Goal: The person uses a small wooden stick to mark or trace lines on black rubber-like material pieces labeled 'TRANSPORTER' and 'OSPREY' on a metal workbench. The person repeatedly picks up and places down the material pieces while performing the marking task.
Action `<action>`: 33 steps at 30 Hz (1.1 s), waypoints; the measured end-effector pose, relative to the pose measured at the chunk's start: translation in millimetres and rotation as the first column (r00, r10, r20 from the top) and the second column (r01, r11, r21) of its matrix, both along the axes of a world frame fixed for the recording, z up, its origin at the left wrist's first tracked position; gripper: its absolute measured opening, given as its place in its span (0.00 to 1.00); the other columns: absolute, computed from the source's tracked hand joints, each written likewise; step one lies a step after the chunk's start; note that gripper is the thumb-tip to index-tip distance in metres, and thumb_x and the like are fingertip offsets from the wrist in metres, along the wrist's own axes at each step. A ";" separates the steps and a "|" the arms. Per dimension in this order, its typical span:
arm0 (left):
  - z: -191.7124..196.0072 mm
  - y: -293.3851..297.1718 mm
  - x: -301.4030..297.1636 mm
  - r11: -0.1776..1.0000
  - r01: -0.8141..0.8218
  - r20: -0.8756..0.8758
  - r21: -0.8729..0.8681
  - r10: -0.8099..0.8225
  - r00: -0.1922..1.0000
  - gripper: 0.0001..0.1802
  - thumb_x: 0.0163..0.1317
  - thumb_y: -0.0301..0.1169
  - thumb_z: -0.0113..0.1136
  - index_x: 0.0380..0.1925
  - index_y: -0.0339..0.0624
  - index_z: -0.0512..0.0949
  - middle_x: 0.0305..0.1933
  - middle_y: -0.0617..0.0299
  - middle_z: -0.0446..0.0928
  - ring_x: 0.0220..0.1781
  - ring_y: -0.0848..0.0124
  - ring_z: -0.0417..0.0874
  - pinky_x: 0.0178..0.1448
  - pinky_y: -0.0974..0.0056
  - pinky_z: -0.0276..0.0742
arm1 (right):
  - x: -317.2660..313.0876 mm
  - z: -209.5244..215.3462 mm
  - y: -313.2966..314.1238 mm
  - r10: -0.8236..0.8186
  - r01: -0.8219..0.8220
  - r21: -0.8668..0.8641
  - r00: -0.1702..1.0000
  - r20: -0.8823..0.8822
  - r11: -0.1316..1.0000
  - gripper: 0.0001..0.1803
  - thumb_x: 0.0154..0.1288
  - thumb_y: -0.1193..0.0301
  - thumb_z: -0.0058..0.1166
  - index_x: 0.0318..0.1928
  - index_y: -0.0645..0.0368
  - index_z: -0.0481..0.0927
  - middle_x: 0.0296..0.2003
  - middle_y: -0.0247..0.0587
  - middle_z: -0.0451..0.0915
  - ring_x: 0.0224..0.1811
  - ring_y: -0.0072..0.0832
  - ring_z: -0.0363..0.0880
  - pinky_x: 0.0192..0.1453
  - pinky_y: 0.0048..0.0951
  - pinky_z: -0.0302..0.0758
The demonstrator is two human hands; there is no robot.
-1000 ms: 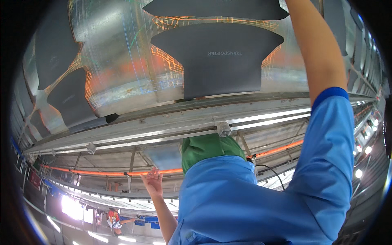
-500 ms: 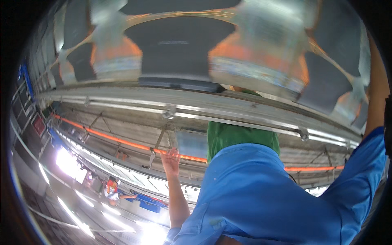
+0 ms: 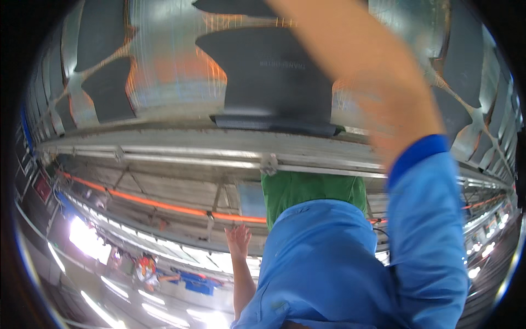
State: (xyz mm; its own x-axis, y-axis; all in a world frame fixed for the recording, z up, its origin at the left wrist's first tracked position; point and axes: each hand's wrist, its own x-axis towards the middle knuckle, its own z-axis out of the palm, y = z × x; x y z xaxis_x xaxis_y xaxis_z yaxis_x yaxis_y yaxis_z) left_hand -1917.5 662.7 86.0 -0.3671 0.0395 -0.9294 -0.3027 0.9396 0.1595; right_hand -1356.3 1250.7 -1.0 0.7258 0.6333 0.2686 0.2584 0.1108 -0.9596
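Note:
My left hand (image 3: 238,240) hangs beside my body with its fingers apart and nothing in them. It is just below a long orange strip (image 3: 181,209). My right forearm (image 3: 378,66), blurred by motion, reaches up across dark grey, curved flat pieces; the hand itself is past the upper edge and hidden. Nearest that arm is a dark grey piece (image 3: 274,77) with a darker lower flap (image 3: 274,125). These pieces lie on a shiny, partly see-through metallic surface (image 3: 170,71) with orange reflections.
A metal rail (image 3: 208,159) with clamps runs across in front of my waist, along the surface's edge. More dark grey pieces (image 3: 108,90) lie to the left and right. Far at lower left, another person (image 3: 147,268) stands near blue bins (image 3: 194,282).
My right arm has swung from the far right edge inward over the grey pieces. The pieces now appear farther right in view. My left hand is slightly lower, still empty.

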 end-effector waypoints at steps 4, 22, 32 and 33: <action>-11.2 61.8 -50.5 0.994 0.111 0.088 -0.002 -0.110 0.990 0.41 0.70 0.67 0.46 0.68 0.46 0.64 0.65 0.53 0.76 0.59 0.61 0.79 0.65 0.49 0.71 | -105.8 -47.9 32.6 -0.145 0.149 -0.130 0.989 0.038 0.980 0.08 0.68 0.68 0.53 0.42 0.57 0.80 0.43 0.47 0.79 0.49 0.42 0.77 0.53 0.43 0.71; -33.8 312.2 -163.6 0.933 0.356 0.121 0.039 -0.359 0.926 0.30 0.69 0.66 0.51 0.49 0.53 0.77 0.55 0.59 0.80 0.51 0.66 0.81 0.60 0.53 0.71 | -136.3 -40.7 38.2 -0.129 0.341 -0.351 0.852 0.508 0.872 0.09 0.66 0.64 0.58 0.44 0.50 0.82 0.38 0.36 0.73 0.44 0.34 0.71 0.51 0.38 0.66; -55.4 361.8 -119.2 0.889 0.458 0.156 -0.024 -0.449 0.880 0.32 0.70 0.65 0.50 0.55 0.50 0.73 0.58 0.58 0.79 0.53 0.66 0.81 0.60 0.54 0.72 | -136.3 -38.9 37.1 -0.074 0.250 -0.404 0.912 0.403 0.880 0.13 0.63 0.64 0.58 0.47 0.53 0.83 0.43 0.41 0.73 0.51 0.38 0.69 0.59 0.41 0.63; -57.4 364.6 -115.2 0.883 0.468 0.153 -0.036 -0.458 0.875 0.33 0.70 0.66 0.50 0.57 0.49 0.72 0.59 0.57 0.79 0.54 0.65 0.80 0.61 0.54 0.72 | -137.2 -39.7 37.8 -0.076 0.253 -0.401 0.910 0.407 0.880 0.13 0.63 0.65 0.58 0.47 0.53 0.83 0.43 0.41 0.73 0.51 0.38 0.69 0.59 0.41 0.63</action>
